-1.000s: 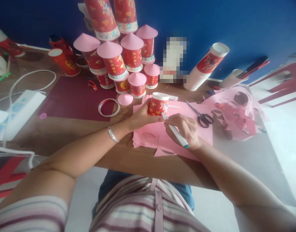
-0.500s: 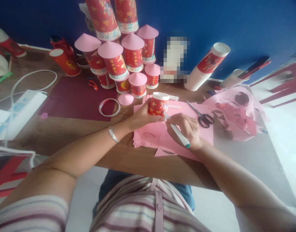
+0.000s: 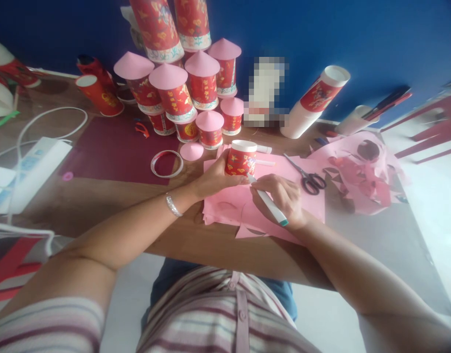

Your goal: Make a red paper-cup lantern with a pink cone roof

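Observation:
My left hand [image 3: 218,176] is wrapped round a red paper cup [image 3: 241,162] with gold figures and a white rim, and keeps it upright above the pink paper. Between the fingers of my right hand [image 3: 278,197] is a white marker [image 3: 271,207] with a green end. The marker's tip is at the lower front of the cup; whether it touches is too small to tell. Pink paper sheets [image 3: 225,212] lie under both hands. Just right of my right hand are scissors [image 3: 309,180] with dark handles.
Red paper towers with pink cone roofs [image 3: 169,77] stand at the back. A white ring [image 3: 167,163] lies left of my hands. Pink scraps [image 3: 361,181] are heaped at the right. A red-and-white tube [image 3: 317,100] leans against the blue wall. A white box [image 3: 30,171] sits at the left.
The cup has turned or shifted very slightly to the left in my left hand. My right hand and the marker have moved slightly left with it.

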`<state>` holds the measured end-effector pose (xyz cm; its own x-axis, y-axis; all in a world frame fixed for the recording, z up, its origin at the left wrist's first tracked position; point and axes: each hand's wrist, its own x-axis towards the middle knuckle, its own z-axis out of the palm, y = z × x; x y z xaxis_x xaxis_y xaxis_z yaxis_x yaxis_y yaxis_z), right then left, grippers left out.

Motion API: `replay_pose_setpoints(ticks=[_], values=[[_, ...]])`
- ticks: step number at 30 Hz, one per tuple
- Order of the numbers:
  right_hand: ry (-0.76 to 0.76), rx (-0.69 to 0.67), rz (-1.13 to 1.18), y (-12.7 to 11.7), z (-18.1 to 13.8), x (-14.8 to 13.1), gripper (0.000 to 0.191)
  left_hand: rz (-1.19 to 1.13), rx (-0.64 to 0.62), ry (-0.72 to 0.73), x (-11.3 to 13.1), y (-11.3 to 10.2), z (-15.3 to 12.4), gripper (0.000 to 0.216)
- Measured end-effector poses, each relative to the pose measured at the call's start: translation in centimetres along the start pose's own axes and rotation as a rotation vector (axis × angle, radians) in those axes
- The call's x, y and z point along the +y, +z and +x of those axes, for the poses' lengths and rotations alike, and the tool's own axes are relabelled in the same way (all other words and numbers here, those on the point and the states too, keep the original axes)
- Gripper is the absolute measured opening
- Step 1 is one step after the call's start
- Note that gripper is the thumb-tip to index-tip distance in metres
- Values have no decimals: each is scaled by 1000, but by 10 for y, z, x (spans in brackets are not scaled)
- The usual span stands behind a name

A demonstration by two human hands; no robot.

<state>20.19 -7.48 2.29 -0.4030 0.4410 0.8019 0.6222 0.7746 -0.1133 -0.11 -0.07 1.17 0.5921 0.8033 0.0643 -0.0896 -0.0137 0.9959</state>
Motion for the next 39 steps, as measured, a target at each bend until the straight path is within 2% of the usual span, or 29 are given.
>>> replay_pose_setpoints(ticks=[10,19,24,39], values=[[-1,-11,10,0,1,-3,19,-9,-11,12,2,0,0,57],[-2,3,24,-1,1,-2,26,-32,21,-60,1,0,-2,67],[11,-2,21,-1,0,-2,22,-4,18,-80,0,-1,-2,68],[10,11,1,1,5,-3,24,-27,-8,-61,-4,-1,0,69]])
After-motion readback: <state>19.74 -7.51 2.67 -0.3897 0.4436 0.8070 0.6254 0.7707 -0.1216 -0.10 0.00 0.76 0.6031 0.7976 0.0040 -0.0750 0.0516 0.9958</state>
